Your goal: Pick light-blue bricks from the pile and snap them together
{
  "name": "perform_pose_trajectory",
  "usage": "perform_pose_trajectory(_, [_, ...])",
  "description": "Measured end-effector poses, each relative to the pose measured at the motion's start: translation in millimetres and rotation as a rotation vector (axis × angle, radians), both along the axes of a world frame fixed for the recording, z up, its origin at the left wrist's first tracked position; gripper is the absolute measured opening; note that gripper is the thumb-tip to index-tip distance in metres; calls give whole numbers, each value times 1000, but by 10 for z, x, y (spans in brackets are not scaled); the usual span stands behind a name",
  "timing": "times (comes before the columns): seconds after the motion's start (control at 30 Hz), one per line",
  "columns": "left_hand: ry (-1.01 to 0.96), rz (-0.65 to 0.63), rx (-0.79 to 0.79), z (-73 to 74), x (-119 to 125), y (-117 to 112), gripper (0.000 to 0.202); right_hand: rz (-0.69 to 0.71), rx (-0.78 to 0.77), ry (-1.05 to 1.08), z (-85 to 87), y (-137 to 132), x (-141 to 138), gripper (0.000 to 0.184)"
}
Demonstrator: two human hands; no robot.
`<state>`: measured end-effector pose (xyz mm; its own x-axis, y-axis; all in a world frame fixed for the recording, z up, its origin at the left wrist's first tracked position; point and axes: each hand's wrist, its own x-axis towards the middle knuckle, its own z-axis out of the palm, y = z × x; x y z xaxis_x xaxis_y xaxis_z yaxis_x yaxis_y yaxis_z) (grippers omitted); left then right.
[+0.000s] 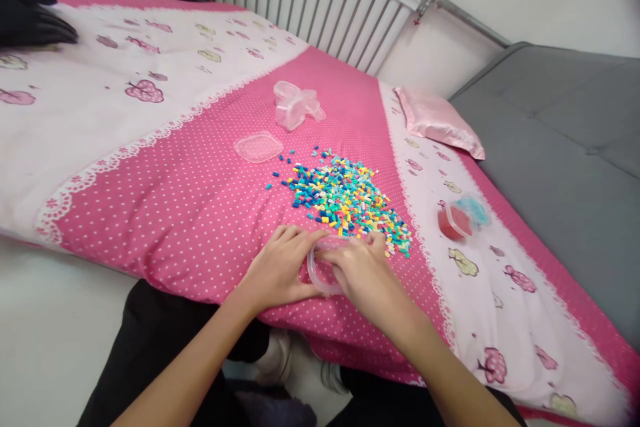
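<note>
A small clear plastic container is at the bed's near edge, just in front of the bead heap. My left hand grips its left side, thumb low and fingers along the top. Over the right side bends my right hand, its fingers curled and reaching into the container's mouth. Whatever those fingertips hold, if anything, is hidden. Small tube-shaped beads in blue, green, yellow, white and red lie heaped right beyond both hands, with a few strays at the heap's left.
A clear lid lies flat left of the heap. Behind it are stacked clear containers. To the right, two containers hold red and light blue contents. A pink pillow lies near the grey headboard. Another person's black-gloved hand rests far left.
</note>
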<state>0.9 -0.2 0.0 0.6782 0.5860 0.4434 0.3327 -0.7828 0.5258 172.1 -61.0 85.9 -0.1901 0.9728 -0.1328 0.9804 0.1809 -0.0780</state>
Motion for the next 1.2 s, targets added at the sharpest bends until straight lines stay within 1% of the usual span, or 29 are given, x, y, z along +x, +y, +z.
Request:
perform_pose_trajectory(0.43, [11, -2, -29, 6, -3, -1, 80, -5, -21, 18, 65, -4, -26, 35])
perform_pose_trajectory(0.67, [16, -3, -39, 18, 2, -4, 81, 0, -21, 42, 56, -1, -28, 32])
perform_pose_trajectory(0.93, [8, -2, -29, 6, -1, -1, 81, -25, 14, 81, 93, -35, 18, 31])
perform_pose_trajectory(1.07, [-3, -1, -27, 3, -11, -11, 78, -2, -16, 92, 87, -29, -4, 30])
perform_pose_trajectory(1.2, [2, 1, -33, 6, -10, -13, 81, 16, -34, 94, 70, -15, -34, 32])
